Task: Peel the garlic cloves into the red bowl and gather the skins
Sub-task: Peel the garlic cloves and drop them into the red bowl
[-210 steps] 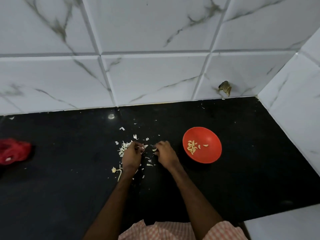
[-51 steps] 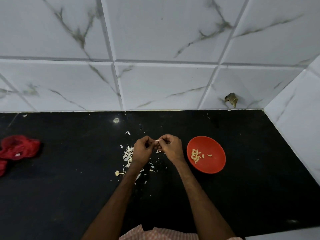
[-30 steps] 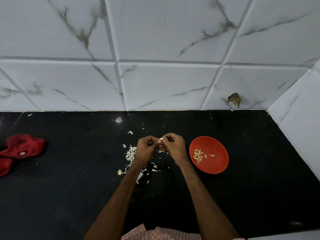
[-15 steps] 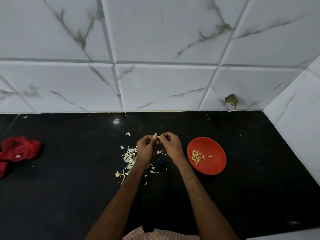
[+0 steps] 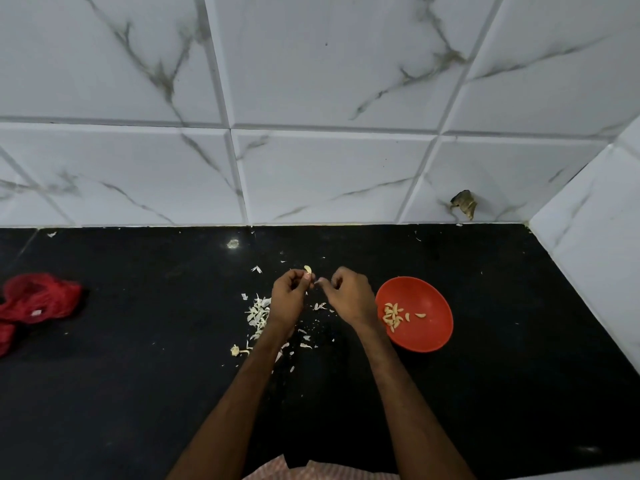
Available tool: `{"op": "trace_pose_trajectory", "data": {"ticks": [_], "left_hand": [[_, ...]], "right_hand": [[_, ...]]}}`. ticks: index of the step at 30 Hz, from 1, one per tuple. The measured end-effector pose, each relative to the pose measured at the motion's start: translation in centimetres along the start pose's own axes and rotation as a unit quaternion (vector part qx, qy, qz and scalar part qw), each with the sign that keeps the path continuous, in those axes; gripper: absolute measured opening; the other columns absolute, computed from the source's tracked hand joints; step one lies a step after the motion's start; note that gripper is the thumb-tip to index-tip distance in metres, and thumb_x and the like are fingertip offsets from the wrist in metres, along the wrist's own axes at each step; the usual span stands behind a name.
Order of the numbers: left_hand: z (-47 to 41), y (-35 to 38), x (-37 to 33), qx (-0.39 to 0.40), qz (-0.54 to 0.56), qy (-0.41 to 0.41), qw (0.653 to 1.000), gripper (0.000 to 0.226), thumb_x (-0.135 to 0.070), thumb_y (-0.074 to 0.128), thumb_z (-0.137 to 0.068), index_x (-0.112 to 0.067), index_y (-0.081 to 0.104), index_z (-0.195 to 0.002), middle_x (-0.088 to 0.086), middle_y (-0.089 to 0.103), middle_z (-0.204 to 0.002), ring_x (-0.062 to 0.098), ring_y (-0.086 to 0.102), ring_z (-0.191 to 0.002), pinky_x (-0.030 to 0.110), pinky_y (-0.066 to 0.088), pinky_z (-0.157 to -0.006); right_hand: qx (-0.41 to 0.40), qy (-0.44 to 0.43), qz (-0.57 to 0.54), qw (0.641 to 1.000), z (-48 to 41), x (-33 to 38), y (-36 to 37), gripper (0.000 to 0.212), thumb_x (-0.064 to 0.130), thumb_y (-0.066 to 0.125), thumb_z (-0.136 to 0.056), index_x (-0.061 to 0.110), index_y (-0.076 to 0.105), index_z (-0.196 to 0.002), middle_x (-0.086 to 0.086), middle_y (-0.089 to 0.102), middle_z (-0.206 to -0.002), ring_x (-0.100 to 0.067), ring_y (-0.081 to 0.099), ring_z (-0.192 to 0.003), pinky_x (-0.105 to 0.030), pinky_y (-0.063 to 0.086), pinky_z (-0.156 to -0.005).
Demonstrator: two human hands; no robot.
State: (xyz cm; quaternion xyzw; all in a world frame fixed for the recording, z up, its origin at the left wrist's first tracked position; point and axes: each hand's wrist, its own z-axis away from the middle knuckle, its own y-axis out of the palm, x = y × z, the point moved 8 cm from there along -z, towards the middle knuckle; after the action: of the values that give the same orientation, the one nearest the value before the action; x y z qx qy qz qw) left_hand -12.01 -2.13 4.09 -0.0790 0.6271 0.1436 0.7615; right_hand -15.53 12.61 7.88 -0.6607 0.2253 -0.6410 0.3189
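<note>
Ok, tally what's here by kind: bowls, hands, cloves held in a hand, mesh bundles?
red bowl: 1
hands: 2, the left hand and the right hand
garlic clove pinched by the left hand: 1
red mesh bundle: 1
Total: 5

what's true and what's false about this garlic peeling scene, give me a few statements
1. The left hand pinches a garlic clove. True.
2. The red bowl is empty. False: peeled cloves lie in it.
3. Most skins lie on the counter left of the bowl. True.
4. The red mesh bag sits right of the bowl. False: it lies at the counter's far left.
5. The right hand is in the bowl. False: it is left of the bowl, close to the left hand.
</note>
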Motion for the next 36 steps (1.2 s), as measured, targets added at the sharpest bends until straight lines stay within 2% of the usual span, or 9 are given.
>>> {"op": "trace_pose_trajectory", "data": {"ticks": [2, 4, 9, 13, 16, 21, 26, 30, 36], "left_hand": [[-0.1, 0.1, -0.3, 0.010, -0.058, 0.027, 0.998, 0.013, -0.011, 0.056, -0.100, -0.005, 0.067, -0.096, 0.004, 0.066, -0.079, 0.005, 0.059, -0.068, 0.020, 0.049, -0.064], [0.0, 0.2, -0.5, 0.017, -0.104, 0.044, 0.993, 0.012, -0.012, 0.056, -0.100, -0.007, 0.067, -0.096, 0.005, 0.068, -0.082, 0.009, 0.061, -0.074, 0.023, 0.050, -0.071], [0.3, 0.7, -1.6, 0.033, -0.197, 0.094, 0.975, 0.009, -0.011, 0.058, -0.099, -0.009, 0.066, -0.094, 0.001, 0.065, -0.077, 0.004, 0.055, -0.066, 0.012, 0.042, -0.061], [0.5, 1.1, -1.8, 0.068, -0.240, 0.118, 0.961, 0.012, -0.019, 0.055, -0.100, -0.018, 0.061, -0.090, 0.000, 0.062, -0.073, 0.010, 0.052, -0.062, 0.030, 0.043, -0.059], [0.6, 1.1, -2.0, 0.056, -0.234, 0.111, 0.964, 0.019, -0.024, 0.050, -0.102, -0.021, 0.058, -0.085, 0.003, 0.062, -0.074, 0.021, 0.055, -0.065, 0.041, 0.048, -0.062], [1.2, 1.4, -2.0, 0.008, -0.159, 0.063, 0.985, 0.028, -0.021, 0.048, -0.104, -0.015, 0.055, -0.078, 0.002, 0.055, -0.070, 0.016, 0.050, -0.066, 0.048, 0.051, -0.065], [2.0, 2.2, -3.0, 0.034, 0.068, -0.040, 0.996, 0.030, -0.014, 0.041, -0.106, -0.007, 0.052, -0.079, 0.003, 0.046, -0.063, 0.006, 0.041, -0.050, 0.016, 0.035, -0.043], [1.8, 1.9, -2.5, 0.079, 0.049, -0.078, 0.993, 0.033, -0.023, 0.041, -0.106, -0.015, 0.054, -0.077, -0.001, 0.048, -0.063, 0.003, 0.031, -0.045, 0.016, 0.019, -0.040], [2.1, 1.8, -4.1, 0.068, 0.030, -0.025, 0.997, 0.031, -0.012, 0.038, -0.107, -0.006, 0.051, -0.079, 0.003, 0.046, -0.062, -0.001, 0.044, -0.042, 0.010, 0.034, -0.043]], "right_hand": [[-0.001, -0.046, -0.012, 0.999, 0.0, 0.9, -0.2, 0.008, 0.012, 0.064, -0.093, 0.018, 0.062, -0.091, 0.010, 0.062, -0.084, -0.006, 0.062, -0.078, -0.032, 0.056, -0.071], [-0.005, -0.052, -0.007, 0.999, 0.1, 1.3, -0.4, 0.020, 0.003, 0.055, -0.094, 0.019, 0.067, -0.093, 0.012, 0.065, -0.085, -0.003, 0.063, -0.078, -0.031, 0.057, -0.074], [-0.010, -0.047, -0.080, 0.996, 0.0, 1.7, -0.4, 0.011, 0.027, 0.058, -0.099, 0.024, 0.069, -0.101, 0.013, 0.068, -0.091, -0.001, 0.064, -0.083, -0.027, 0.055, -0.075], [-0.030, -0.043, -0.132, 0.990, -0.3, 0.9, -0.1, 0.003, 0.021, 0.071, -0.090, 0.018, 0.073, -0.090, 0.007, 0.069, -0.086, -0.006, 0.066, -0.082, -0.034, 0.057, -0.077], [-0.002, -0.010, -0.183, 0.983, -0.4, 0.7, 0.4, 0.003, 0.015, 0.067, -0.094, 0.015, 0.070, -0.094, 0.004, 0.069, -0.087, -0.015, 0.068, -0.078, -0.040, 0.061, -0.067], [0.006, 0.027, -0.232, 0.972, -0.1, 1.3, 0.7, 0.008, 0.009, 0.060, -0.098, 0.014, 0.065, -0.095, -0.003, 0.067, -0.088, -0.017, 0.070, -0.075, -0.035, 0.062, -0.061], [-0.012, 0.016, -0.291, 0.956, -0.1, 2.0, 0.3, 0.007, 0.007, 0.062, -0.097, 0.011, 0.067, -0.093, -0.003, 0.069, -0.083, -0.005, 0.064, -0.065, -0.019, 0.052, -0.056], [-0.009, -0.011, -0.330, 0.944, 0.2, 2.1, 0.2, 0.014, 0.002, 0.060, -0.096, 0.014, 0.066, -0.093, 0.000, 0.067, -0.086, -0.002, 0.063, -0.073, -0.019, 0.051, -0.062], [0.001, 0.007, -0.369, 0.929, 0.2, 1.5, 0.7, 0.017, 0.000, 0.061, -0.095, 0.015, 0.068, -0.093, -0.004, 0.068, -0.086, -0.015, 0.063, -0.076, -0.024, 0.048, -0.058]]}}
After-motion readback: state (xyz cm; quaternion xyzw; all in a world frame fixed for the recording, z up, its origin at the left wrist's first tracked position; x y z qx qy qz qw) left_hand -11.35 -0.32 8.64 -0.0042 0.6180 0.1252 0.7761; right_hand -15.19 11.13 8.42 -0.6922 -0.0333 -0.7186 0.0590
